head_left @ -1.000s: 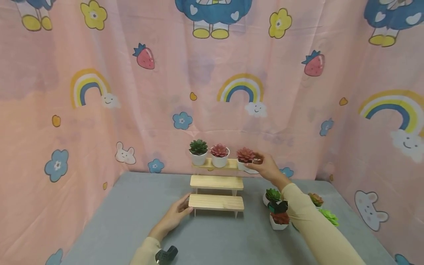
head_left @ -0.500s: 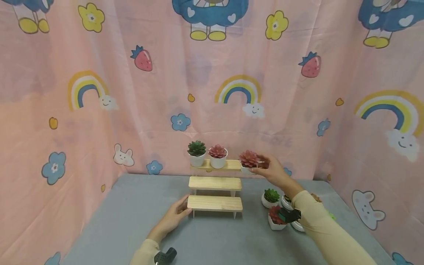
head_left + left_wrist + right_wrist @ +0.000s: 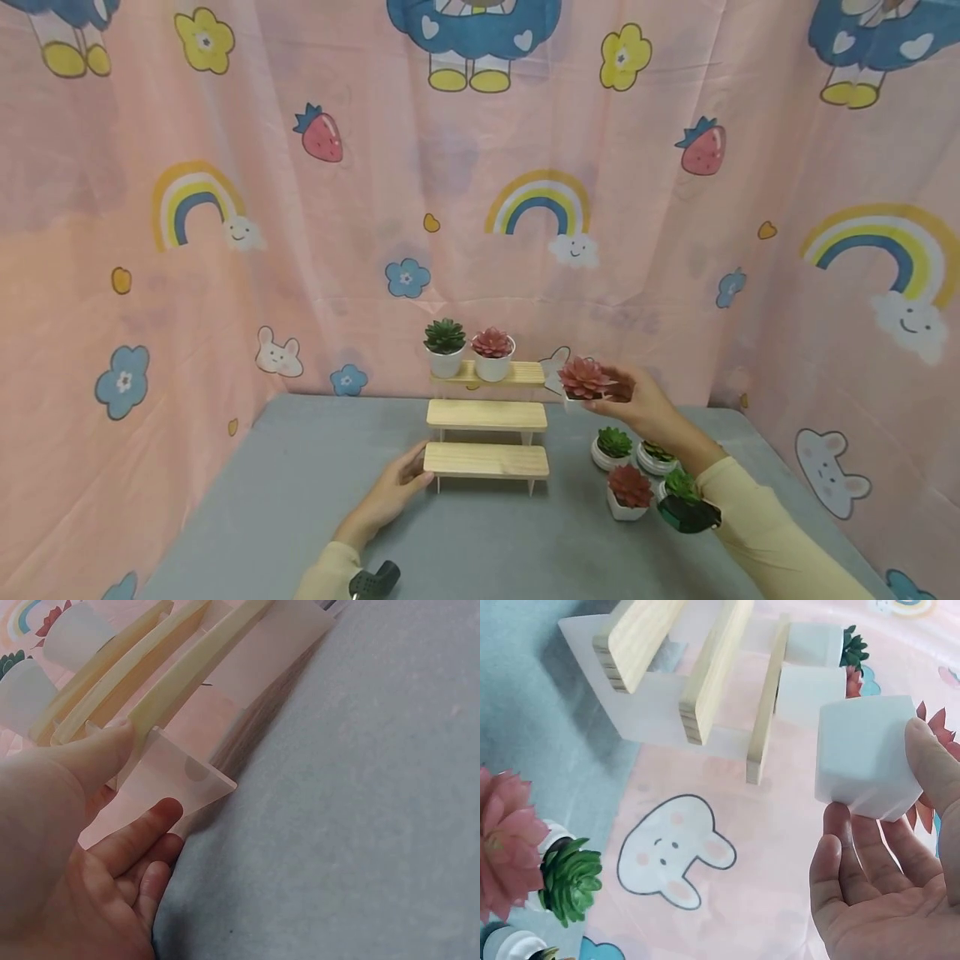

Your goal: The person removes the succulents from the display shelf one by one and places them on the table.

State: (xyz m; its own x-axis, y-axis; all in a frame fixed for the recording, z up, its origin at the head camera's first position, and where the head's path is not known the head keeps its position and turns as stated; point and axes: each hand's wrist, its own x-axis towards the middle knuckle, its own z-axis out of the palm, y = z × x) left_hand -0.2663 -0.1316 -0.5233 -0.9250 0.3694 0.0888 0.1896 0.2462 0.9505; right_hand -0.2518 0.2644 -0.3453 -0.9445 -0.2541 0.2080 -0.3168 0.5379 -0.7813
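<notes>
My right hand [image 3: 637, 408] grips the white pot of a pink succulent [image 3: 585, 379], in the air right of the top step. The right wrist view shows thumb and fingers round the squarish pot [image 3: 866, 757]. My left hand [image 3: 390, 492] holds the left end of a three-step wooden display stand [image 3: 487, 460]; in the left wrist view the thumb lies on the lowest step's end and other fingers are beside the clear side panel [image 3: 176, 776]. On the top step stand a green succulent [image 3: 445, 337] and another pink succulent [image 3: 493, 343], both in white pots.
Right of the stand, several potted succulents stand on the grey table [image 3: 300, 467], among them a red one [image 3: 630, 487] and a green one [image 3: 613, 443]. A pink printed curtain [image 3: 360, 208] hangs behind and at both sides.
My right hand has lifted the pink succulent off the right end of the top step and carried it right and slightly down. My left hand stays at the stand.
</notes>
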